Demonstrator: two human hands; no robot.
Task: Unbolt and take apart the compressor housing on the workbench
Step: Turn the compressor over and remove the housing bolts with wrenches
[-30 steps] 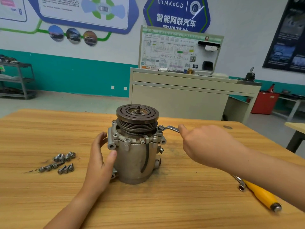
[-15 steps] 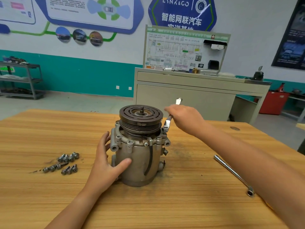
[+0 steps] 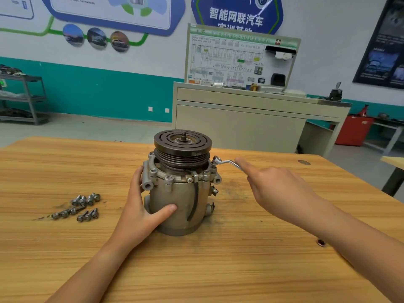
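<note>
The grey metal compressor [image 3: 181,193] stands upright on the wooden workbench [image 3: 196,270], its dark grooved pulley on top. My left hand [image 3: 142,206] wraps the housing's left side, thumb across the front, fingers behind the flange. A small silver ring wrench [image 3: 227,162] sits on a bolt at the flange's right rim, its handle pointing right. My right hand [image 3: 277,186] grips that handle, index finger stretched along it; the handle's far end is hidden in my hand.
Several loose bolts [image 3: 79,207] lie on the bench left of the compressor. A socket tip [image 3: 321,242] peeks out beside my right forearm. Behind the bench stand a beige cabinet [image 3: 240,125] with a display board and, at the left wall, grey shelving [image 3: 21,99].
The wrench handle swung from pointing up and away to pointing right, my right hand moving with it. My left hand stayed on the housing. The camera tilted slightly.
</note>
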